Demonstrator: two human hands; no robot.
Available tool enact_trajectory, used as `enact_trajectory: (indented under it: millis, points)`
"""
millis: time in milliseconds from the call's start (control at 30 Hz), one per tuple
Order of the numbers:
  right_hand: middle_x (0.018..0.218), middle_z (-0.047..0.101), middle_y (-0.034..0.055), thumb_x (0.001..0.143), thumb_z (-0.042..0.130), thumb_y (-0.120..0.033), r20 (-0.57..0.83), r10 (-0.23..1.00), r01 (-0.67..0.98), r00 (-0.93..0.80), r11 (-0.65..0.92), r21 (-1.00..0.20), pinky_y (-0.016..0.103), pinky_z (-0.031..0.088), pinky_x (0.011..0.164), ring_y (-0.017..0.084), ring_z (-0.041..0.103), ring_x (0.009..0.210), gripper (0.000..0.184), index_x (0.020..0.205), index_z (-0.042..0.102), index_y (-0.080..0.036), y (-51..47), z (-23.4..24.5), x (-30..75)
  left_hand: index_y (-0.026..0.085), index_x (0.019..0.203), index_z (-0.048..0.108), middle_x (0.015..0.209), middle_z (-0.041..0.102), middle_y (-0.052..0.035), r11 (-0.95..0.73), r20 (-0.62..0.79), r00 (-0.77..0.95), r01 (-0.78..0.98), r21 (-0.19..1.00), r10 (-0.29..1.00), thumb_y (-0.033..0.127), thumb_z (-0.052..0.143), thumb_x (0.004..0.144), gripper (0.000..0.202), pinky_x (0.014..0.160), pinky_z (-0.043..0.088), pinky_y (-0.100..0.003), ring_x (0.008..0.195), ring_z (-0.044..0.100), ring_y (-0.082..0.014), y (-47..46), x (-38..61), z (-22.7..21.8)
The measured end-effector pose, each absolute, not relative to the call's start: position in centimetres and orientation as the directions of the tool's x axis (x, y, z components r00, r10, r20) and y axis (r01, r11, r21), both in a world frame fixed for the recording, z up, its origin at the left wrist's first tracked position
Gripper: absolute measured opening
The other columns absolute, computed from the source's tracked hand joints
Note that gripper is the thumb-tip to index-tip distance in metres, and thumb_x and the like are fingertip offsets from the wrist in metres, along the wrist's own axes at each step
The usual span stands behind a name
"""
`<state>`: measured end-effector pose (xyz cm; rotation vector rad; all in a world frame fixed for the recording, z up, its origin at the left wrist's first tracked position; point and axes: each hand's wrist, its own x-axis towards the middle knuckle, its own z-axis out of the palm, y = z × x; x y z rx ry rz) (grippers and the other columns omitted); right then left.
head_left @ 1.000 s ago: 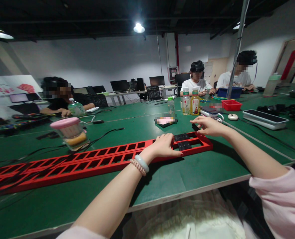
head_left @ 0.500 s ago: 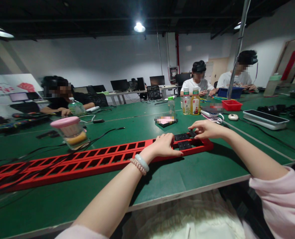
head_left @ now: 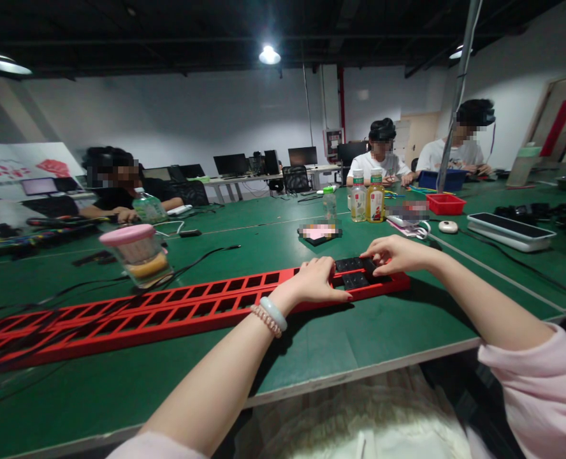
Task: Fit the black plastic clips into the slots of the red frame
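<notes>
The left hand grips the red slotted frame beneath it; just right of it, the right hand pinches a black block, which uneven finger pressure could tilt and jam.

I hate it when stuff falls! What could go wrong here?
The black piece at the right hand's fingertips could slip or tilt, since only fingertips seem to hold it. A black cable runs across the red slotted frame and might snag if that frame slides. The pink-lidded cup, close behind the frame, could get bumped.
</notes>
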<state>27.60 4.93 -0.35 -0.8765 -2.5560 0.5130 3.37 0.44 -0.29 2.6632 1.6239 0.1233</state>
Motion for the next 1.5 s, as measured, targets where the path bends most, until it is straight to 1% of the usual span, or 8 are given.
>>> enact_trajectory:
  millis: [233,467,767,900,1133,1333,1500]
  points:
    - [0.086,0.060,0.0063,0.063,0.066,-0.036,0.204,0.636,0.505,-0.744,0.735,-0.452,0.024,0.043,0.060,0.014,0.055,0.068,0.048,0.106,0.063,-0.014,4.28,-0.21,27.23,0.021,0.087,0.046,0.094,0.054,-0.0058,-0.472,0.076,0.469,0.881,0.040,0.880,0.071,0.055,0.055,0.060,0.070,0.037,-0.033,0.087,0.051,-0.0266,0.66,3.23,-0.55]
    - [0.086,0.061,0.0069,0.065,0.065,-0.035,0.169,0.621,0.523,-0.765,0.752,-0.400,0.025,0.043,0.061,0.015,0.055,0.070,0.046,0.105,0.064,-0.014,4.10,-0.14,26.99,0.021,0.085,0.046,0.094,0.054,-0.0053,-0.485,0.076,0.482,0.874,0.038,0.873,0.071,0.055,0.055,0.059,0.071,0.037,-0.033,0.087,0.051,-0.0262,0.78,3.28,-0.64]
    - [0.081,0.060,0.0056,0.065,0.065,-0.033,0.174,0.605,0.515,-0.777,0.770,-0.377,0.025,0.041,0.060,0.015,0.054,0.068,0.042,0.102,0.065,-0.014,3.88,-0.01,26.85,0.021,0.086,0.045,0.095,0.054,-0.0057,-0.487,0.075,0.483,0.872,0.049,0.872,0.072,0.055,0.055,0.060,0.071,0.036,-0.033,0.088,0.051,-0.0267,0.82,3.26,-0.66]
    - [0.081,0.059,0.0057,0.065,0.064,-0.034,0.173,0.591,0.508,-0.788,0.782,-0.361,0.025,0.041,0.060,0.015,0.053,0.068,0.043,0.103,0.065,-0.014,3.82,0.06,26.79,0.021,0.086,0.046,0.096,0.054,-0.0062,-0.491,0.080,0.486,0.870,0.052,0.870,0.072,0.054,0.055,0.060,0.071,0.036,-0.033,0.088,0.050,-0.0271,0.78,3.30,-0.62]
    - [0.080,0.058,0.0047,0.064,0.065,-0.036,0.185,0.600,0.512,-0.778,0.777,-0.367,0.025,0.041,0.061,0.015,0.053,0.068,0.044,0.103,0.065,-0.015,3.87,-0.05,26.76,0.021,0.087,0.047,0.098,0.053,-0.0059,-0.448,0.052,0.446,0.892,0.062,0.894,0.070,0.057,0.054,0.059,0.075,0.036,-0.034,0.092,0.050,-0.0275,0.46,3.56,-0.30]
    - [0.081,0.058,0.0051,0.065,0.065,-0.039,0.167,0.600,0.515,-0.782,0.774,-0.370,0.025,0.041,0.061,0.015,0.053,0.069,0.045,0.103,0.065,-0.015,3.95,-0.07,26.79,0.022,0.086,0.046,0.094,0.054,-0.0053,-0.469,0.066,0.465,0.881,0.058,0.883,0.071,0.055,0.055,0.059,0.073,0.036,-0.034,0.088,0.051,-0.0272,0.54,3.48,-0.32]
    - [0.081,0.059,0.0050,0.065,0.065,-0.039,0.162,0.589,0.504,-0.792,0.779,-0.372,0.025,0.041,0.061,0.015,0.053,0.068,0.044,0.102,0.066,-0.016,3.93,-0.02,26.77,0.022,0.087,0.047,0.098,0.054,-0.0055,-0.447,0.044,0.445,0.892,0.071,0.895,0.069,0.057,0.054,0.058,0.076,0.036,-0.034,0.093,0.050,-0.0280,0.42,3.60,-0.19]
